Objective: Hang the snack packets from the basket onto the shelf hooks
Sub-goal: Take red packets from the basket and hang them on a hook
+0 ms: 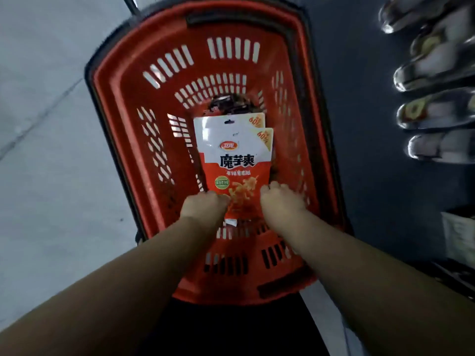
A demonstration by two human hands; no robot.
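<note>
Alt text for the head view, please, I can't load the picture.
Both hands, left hand and right hand, grip the lower end of stacked orange-and-white snack packets inside a red basket on a grey floor. Shiny hanging packets at right.

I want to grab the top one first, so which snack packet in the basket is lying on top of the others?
The white-and-orange packet held by both hands, left hand and right hand. It covers a matching packet and a dark packet.
</note>
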